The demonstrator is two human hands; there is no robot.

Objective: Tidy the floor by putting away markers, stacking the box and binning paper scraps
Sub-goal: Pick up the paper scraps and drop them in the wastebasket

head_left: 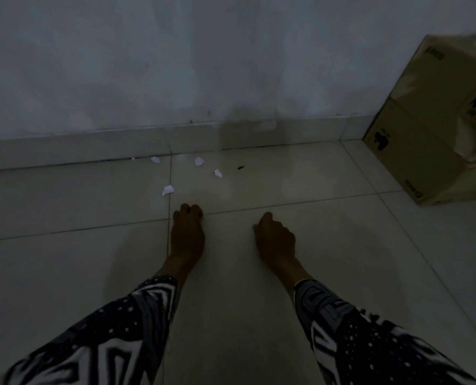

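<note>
Head view, dim light: a cardboard box (pixel 436 126) stands at the right edge against the wall (pixel 203 65), well apart from the scraps. Four white torn paper scraps (pixel 167 190) and one tinier fleck lie on the tiled floor (pixel 64 273) left of centre near the skirting; a small dark object (pixel 241 168) lies just right of them. The left hand (pixel 187 232) and right hand (pixel 275 240) hang loosely curled, holding nothing, below the scraps.

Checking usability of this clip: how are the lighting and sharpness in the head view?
Head view: dim and underexposed, with a bluish cast; both hands, left hand and right hand, read as dark shapes; the paper scraps stand out white; the cardboard box is smeared by blur at its top edge; the sleeves are soft.
</note>
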